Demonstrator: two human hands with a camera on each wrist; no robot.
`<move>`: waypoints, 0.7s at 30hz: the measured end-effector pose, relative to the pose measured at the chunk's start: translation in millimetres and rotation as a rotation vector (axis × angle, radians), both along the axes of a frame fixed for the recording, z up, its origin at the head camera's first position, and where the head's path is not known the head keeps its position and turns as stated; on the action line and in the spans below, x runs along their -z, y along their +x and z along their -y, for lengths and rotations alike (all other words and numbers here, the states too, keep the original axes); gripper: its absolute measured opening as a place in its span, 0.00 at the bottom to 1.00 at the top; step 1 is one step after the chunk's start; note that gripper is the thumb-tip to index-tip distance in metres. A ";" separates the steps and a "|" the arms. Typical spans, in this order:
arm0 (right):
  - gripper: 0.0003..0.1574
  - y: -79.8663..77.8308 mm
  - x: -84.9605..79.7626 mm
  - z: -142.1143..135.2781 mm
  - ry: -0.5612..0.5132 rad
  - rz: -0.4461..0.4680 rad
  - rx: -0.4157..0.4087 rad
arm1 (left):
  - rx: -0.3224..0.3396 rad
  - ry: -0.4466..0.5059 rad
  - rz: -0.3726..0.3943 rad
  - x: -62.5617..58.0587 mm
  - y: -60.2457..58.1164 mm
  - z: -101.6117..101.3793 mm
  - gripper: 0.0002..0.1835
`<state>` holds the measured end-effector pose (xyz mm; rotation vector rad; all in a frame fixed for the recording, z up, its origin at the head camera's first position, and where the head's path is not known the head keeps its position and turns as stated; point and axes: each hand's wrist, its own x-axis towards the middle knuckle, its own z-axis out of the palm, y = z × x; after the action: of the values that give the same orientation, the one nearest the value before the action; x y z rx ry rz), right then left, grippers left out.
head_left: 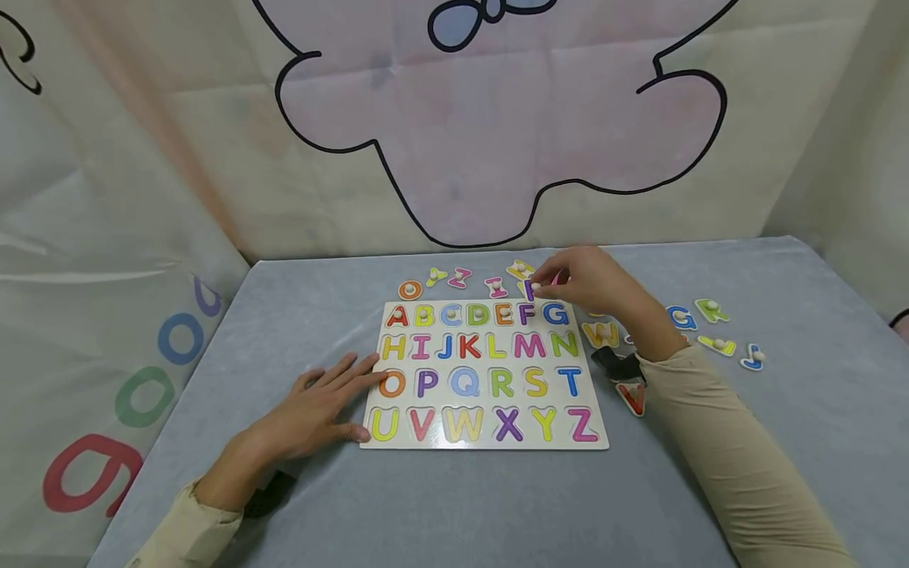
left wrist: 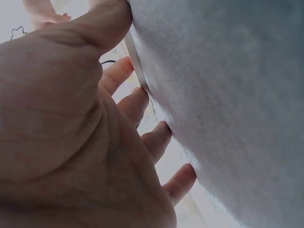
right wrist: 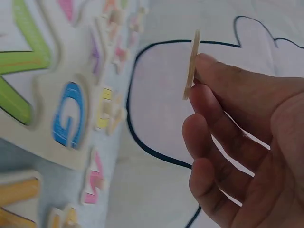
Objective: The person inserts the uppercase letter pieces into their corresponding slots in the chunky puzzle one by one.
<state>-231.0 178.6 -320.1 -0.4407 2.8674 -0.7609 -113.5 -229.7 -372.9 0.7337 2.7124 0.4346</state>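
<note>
The right hand (head_left: 589, 280) is pinching a purple letter piece (head_left: 529, 290) between thumb and index finger, holding it just beyond the far edge of the alphabet puzzle board (head_left: 443, 384), near the F recess; the right wrist view is showing the piece edge-on. The left hand (head_left: 316, 418) is resting on the board's left edge, its fingers extending and spreading, its thumb touching the near-left corner. Knobbed pieces A (head_left: 397, 316) through E are sitting in the top row. Beyond the far edge, the orange O (head_left: 409, 290), pink Z (head_left: 460, 278) and pink I (head_left: 495, 287) are lying loose. The yellow W (head_left: 600, 334) is lying beside the right edge, and the blue G (head_left: 682, 318) and green R (head_left: 712, 310) farther right. A grey-blue cloth is covering the bench (head_left: 483, 505); a printed backdrop (head_left: 483, 118) is hanging behind.
</note>
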 end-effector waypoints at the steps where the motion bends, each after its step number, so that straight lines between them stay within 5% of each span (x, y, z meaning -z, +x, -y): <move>1: 0.16 -0.1 3.0 1.7 0.003 0.010 0.005 | 0.002 0.001 -0.005 0.5 0.1 0.4 0.44; 21: 0.12 -8.3 35.9 12.8 0.110 0.071 -0.006 | -0.006 -0.001 0.010 5.9 0.1 2.5 0.45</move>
<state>-239.3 165.8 -356.1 -0.3999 2.8226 -0.6012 -113.3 -232.2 -378.9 0.7218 2.7057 0.4373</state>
